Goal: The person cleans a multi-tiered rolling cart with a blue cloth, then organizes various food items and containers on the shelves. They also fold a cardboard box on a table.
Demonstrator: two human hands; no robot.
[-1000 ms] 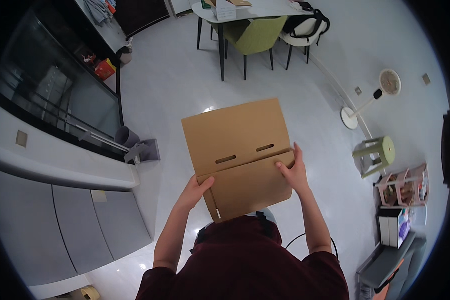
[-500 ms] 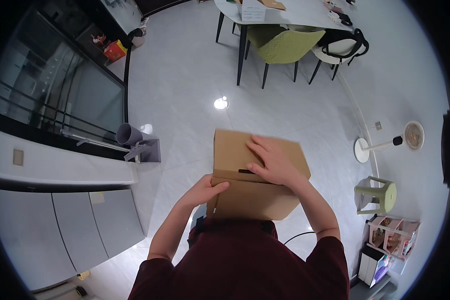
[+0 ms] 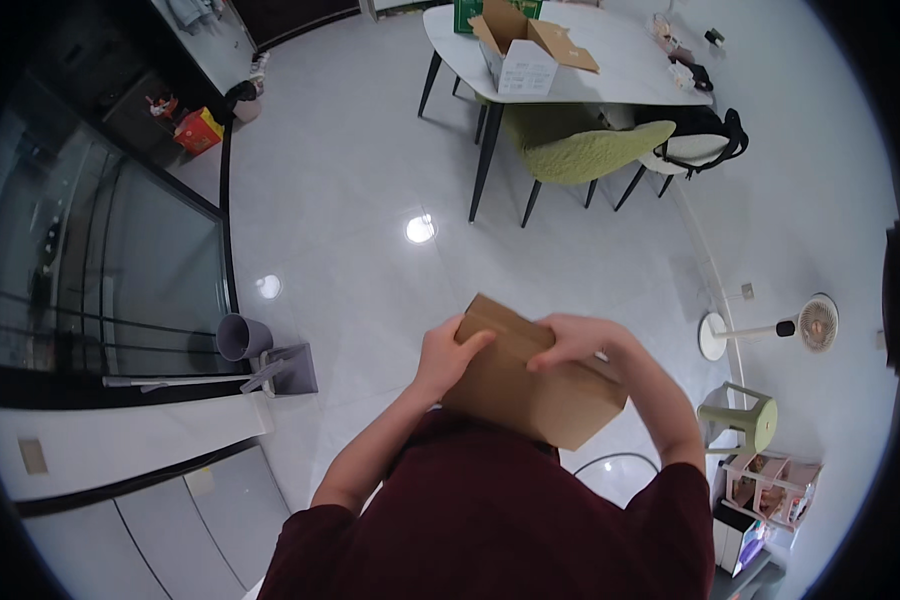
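A brown cardboard box (image 3: 535,385) is held in front of my body, tilted with one corner pointing away from me. My left hand (image 3: 448,358) grips its left end, thumb on the upper face and the other fingers out of sight along the side. On the far right edge rests my right hand (image 3: 580,342), its thumb pressed on the upper face and its fingers hidden behind the box. The underside of the box does not show.
Ahead stands a white table (image 3: 610,75) bearing an open white carton (image 3: 526,68), with a green chair (image 3: 595,155) before it. To the right are a standing fan (image 3: 712,337), a green stool (image 3: 760,425) and a pink rack (image 3: 773,487). A grey bin (image 3: 240,338) and dustpan (image 3: 295,370) stand left.
The box has turned and tipped in my hands. My right hand has slid from its top to the far right edge. The table now shows more fully in view.
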